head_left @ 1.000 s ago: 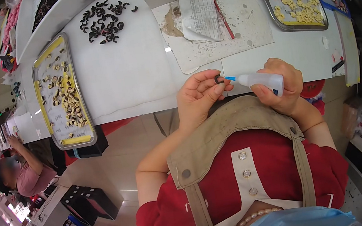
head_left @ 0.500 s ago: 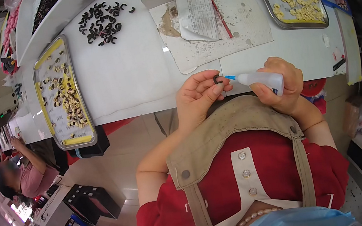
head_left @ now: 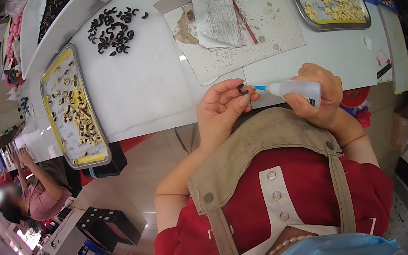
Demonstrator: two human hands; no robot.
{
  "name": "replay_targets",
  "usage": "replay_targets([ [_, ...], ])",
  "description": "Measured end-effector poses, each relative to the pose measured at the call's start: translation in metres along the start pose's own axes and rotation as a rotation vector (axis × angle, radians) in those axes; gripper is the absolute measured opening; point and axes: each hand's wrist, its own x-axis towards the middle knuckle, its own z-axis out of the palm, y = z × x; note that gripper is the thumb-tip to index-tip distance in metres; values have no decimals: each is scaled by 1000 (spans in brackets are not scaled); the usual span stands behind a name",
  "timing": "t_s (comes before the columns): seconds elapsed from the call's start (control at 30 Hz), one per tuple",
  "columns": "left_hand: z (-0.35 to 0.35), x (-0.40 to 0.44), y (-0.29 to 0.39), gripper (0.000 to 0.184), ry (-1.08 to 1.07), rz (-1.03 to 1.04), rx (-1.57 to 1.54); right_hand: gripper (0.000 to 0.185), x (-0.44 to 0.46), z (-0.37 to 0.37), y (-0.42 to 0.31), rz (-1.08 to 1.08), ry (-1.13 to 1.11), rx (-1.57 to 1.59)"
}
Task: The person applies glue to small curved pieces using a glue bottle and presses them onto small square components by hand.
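Showing left hand point(head_left: 223, 110) pinching dark curved piece point(head_left: 242, 89), right hand point(head_left: 316, 92) gripping bottle point(head_left: 297, 92), label mostly finger-covered, tray point(head_left: 368, 24) cut off.

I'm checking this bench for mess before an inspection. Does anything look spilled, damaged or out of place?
The white board looks blotched with grey and brown stains. One dark curved piece lies slightly apart, right of its pile.

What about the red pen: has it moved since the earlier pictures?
No: the red pen lies at the same slant beside the printed sheet on the cardboard.
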Motion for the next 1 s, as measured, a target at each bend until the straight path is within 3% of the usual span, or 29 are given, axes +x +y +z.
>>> replay_targets([
  [1.0, -5, -2, -5, 25, 13, 71, 35, 19, 0, 0, -6, -50, -61, -15],
])
